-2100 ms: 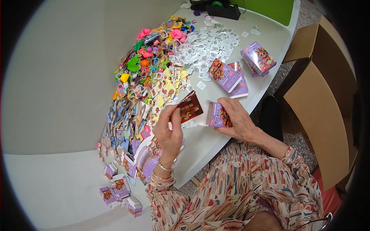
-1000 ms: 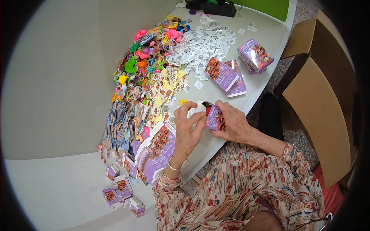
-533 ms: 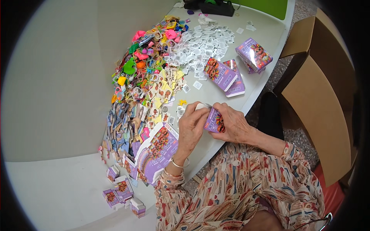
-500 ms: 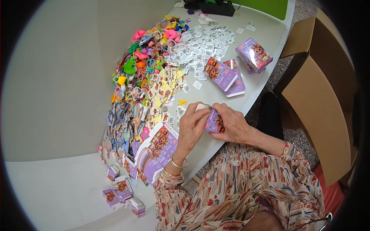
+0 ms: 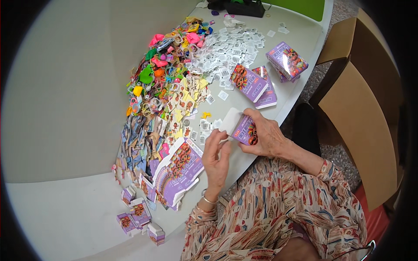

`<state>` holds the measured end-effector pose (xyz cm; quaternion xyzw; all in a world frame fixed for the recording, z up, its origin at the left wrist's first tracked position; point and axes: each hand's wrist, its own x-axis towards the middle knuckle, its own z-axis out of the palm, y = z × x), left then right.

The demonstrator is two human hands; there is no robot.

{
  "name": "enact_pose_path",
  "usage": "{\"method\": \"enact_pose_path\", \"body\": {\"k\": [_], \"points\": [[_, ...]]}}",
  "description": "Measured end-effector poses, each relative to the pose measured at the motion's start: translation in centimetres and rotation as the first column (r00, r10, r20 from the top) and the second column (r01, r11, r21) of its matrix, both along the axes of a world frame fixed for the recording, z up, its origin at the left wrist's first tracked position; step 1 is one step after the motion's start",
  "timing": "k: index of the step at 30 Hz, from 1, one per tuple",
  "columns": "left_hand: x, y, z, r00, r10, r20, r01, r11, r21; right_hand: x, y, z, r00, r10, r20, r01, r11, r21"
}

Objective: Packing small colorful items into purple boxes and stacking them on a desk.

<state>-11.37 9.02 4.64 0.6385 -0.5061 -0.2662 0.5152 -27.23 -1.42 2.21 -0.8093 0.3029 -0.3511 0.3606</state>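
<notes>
My right hand [image 5: 269, 134] is closed around a small purple cardboard box [image 5: 246, 129] printed with colourful characters. A white end flap [image 5: 230, 119] stands out from the box's upper left side. My left hand [image 5: 217, 157] is just left of the box, thumb and fingers apart, fingertips by the open end's lower corner. The inside of the box is hidden. Left of that hand lies a fanned stack of flat purple cartons [image 5: 180, 172]. Loose white square packets [image 5: 233, 50] and yellow picture cards [image 5: 185, 102] are spread beyond my hands.
Filled-out purple boxes [image 5: 287, 63] stand at the table's right side, two more [image 5: 250, 82] lying nearer. Colourful small toys [image 5: 159, 71] heap along the wall. Small boxes [image 5: 139, 212] sit at lower left. A large open brown carton [image 5: 357, 108] stands right of the table.
My left hand has drawn back from the box, down and toward me, and its fingers have parted. The white flap now stands out. My right hand still holds the box.
</notes>
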Motion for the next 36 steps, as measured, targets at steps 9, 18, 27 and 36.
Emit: {"method": "enact_pose_path", "body": {"k": [9, 18, 27, 36], "points": [[-3.3, -2.2, -0.6, 0.785, 0.123, -0.607, -0.110, 0.992, 0.059, -0.5, -0.1, 0.8, 0.994, -0.073, 0.084, 0.079, 0.994, -0.070], [-2.9, -1.8, 1.1, 0.982, 0.047, 0.181, -0.046, 0.999, -0.011, -0.7, -0.5, 0.9, 0.999, 0.043, -0.023, -0.044, 0.999, -0.033], [-1.9, -1.9, 1.4, 0.998, -0.060, 0.026, 0.059, 0.997, 0.048, -0.9, 0.0, 0.6, 0.996, -0.014, -0.092, 0.002, 0.992, -0.130], [-1.1, -2.8, 1.5, 0.974, -0.047, -0.223, 0.099, 0.968, 0.230, -0.9, 0.6, 0.5, 0.984, 0.030, -0.178, -0.051, 0.992, -0.118]]}}
